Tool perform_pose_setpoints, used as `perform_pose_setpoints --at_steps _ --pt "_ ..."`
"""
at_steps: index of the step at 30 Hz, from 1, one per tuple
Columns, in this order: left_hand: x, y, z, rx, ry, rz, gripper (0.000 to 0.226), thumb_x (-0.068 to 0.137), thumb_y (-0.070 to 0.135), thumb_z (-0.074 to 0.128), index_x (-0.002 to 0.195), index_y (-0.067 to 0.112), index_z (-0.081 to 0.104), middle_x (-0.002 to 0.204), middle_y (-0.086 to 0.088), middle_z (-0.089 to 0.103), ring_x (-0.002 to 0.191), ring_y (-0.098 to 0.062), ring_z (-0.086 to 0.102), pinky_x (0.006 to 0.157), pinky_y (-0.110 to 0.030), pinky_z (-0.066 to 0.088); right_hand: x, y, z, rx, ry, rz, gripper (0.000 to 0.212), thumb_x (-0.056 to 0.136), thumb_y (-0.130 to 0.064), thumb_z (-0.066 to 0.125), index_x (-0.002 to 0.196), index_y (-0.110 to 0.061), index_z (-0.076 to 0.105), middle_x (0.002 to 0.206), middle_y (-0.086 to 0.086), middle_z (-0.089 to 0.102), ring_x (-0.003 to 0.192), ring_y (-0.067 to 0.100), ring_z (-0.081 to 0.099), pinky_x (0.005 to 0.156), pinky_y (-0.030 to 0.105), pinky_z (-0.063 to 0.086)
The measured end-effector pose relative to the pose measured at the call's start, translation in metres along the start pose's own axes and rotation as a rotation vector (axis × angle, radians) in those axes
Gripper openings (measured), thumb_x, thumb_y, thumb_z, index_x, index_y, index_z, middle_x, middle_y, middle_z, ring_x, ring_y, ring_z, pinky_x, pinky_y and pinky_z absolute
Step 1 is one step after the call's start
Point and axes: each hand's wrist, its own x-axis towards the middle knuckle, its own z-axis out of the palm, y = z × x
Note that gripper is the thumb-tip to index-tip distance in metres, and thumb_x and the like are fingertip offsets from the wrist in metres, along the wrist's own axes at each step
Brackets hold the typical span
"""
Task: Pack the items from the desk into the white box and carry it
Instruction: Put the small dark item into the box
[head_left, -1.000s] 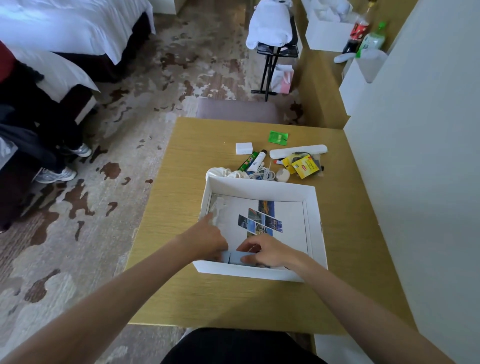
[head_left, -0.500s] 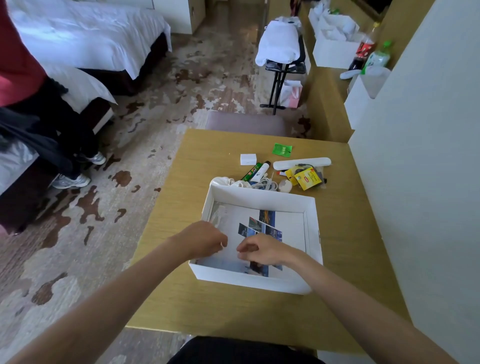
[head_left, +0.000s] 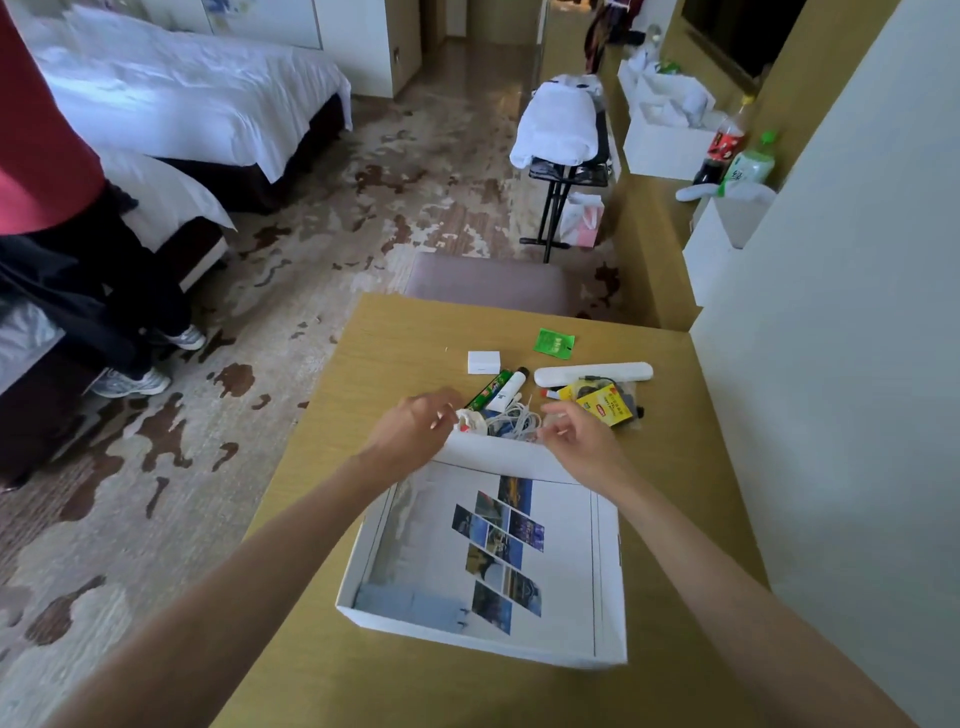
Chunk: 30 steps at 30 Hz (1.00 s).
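white box (head_left: 608, 571) on desk (head_left: 363, 675), photo collage sheet (head_left: 498, 545) flat inside

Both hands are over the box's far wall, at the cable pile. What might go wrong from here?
The white cable lies in a loose tangle against the green tube and white tube; lifting it may drag them along. The left hand and right hand reach over the white box at its far wall, and a wrist could crush or push it.
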Motion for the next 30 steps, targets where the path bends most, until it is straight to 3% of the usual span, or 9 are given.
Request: perform_pose_setpoints --at_steps 2,5,9,14,17,22,26,30 --pt "0.023 -0.003 0.003 -0.021 -0.016 0.001 0.027 0.095 0.012 0.046 0.118 0.018 0.057 0.108 -0.004 0.071 0.084 -0.017 0.066 0.068 -0.028 0.055 0.02 0.001 0.0 -0.008 0.026 0.048 0.032 0.095 -0.028 0.055 0.127 -0.021 0.053 0.102 -0.004 0.064 0.087 0.003 0.06 0.06 0.018 0.043" --pt "0.057 -0.014 0.01 0.041 -0.184 -0.1 0.03 0.095 0.012 0.043 0.122 0.019 0.055 0.118 -0.004 0.066 0.09 -0.018 0.064 0.077 -0.035 0.057 0.048 0.005 0.005 -0.057 0.02 0.135 0.035 0.094 -0.023 0.055 0.129 -0.021 0.052 0.099 -0.006 0.062 0.079 0.002 0.06 0.052 0.016 0.04" --pt "0.094 -0.037 0.028 0.253 -0.384 -0.155 0.032 0.092 0.015 0.044 0.119 0.027 0.057 0.128 0.0 0.06 0.108 -0.021 0.06 0.088 -0.039 0.054 0.086 0.015 0.013 -0.148 0.001 0.194 0.039 0.09 -0.019 0.056 0.129 -0.016 0.053 0.096 -0.006 0.061 0.081 0.008 0.058 0.059 0.023 0.041" --pt "0.126 -0.063 0.053 0.254 -0.442 -0.178 0.032 0.095 0.019 0.038 0.121 0.026 0.056 0.128 -0.004 0.057 0.11 -0.024 0.057 0.085 -0.036 0.051 0.123 0.024 0.024 -0.195 -0.023 0.282 0.042 0.093 -0.019 0.053 0.134 -0.013 0.049 0.12 0.003 0.062 0.1 0.015 0.057 0.078 0.028 0.042" --pt "0.141 -0.068 0.063 0.261 -0.392 -0.157 0.031 0.093 0.016 0.038 0.116 0.019 0.058 0.117 -0.006 0.059 0.102 -0.027 0.058 0.081 -0.041 0.053 0.129 0.031 0.023 -0.185 -0.053 0.311 0.04 0.093 -0.021 0.052 0.133 -0.015 0.049 0.117 0.001 0.062 0.101 0.015 0.059 0.079 0.03 0.047" --pt "0.154 -0.068 0.083 0.122 -0.384 0.051 0.028 0.092 0.02 0.046 0.117 0.019 0.059 0.12 -0.001 0.06 0.107 -0.024 0.057 0.083 -0.041 0.052 0.114 0.054 0.014 -0.22 -0.179 0.34 0.023 0.093 -0.025 0.057 0.115 -0.02 0.06 0.104 -0.006 0.061 0.09 0.009 0.059 0.071 0.025 0.049" --pt "0.152 -0.071 0.098 0.122 -0.463 0.139 0.029 0.09 0.033 0.054 0.115 0.02 0.058 0.119 -0.002 0.057 0.11 -0.023 0.052 0.087 -0.042 0.048 0.102 0.068 0.012 -0.278 -0.309 0.369 0.024 0.085 -0.026 0.07 0.107 -0.022 0.061 0.099 -0.009 0.061 0.087 0.009 0.058 0.066 0.018 0.041" --pt "0.146 -0.077 0.089 0.117 -0.568 0.379 0.038 0.071 0.056 0.069 0.093 0.027 0.059 0.097 0.008 0.056 0.092 -0.013 0.05 0.071 -0.029 0.039 0.108 0.059 0.023 -0.292 -0.446 0.38 0.033 0.076 -0.029 0.077 0.106 -0.029 0.062 0.103 -0.011 0.063 0.085 0.004 0.058 0.07 0.023 0.048"
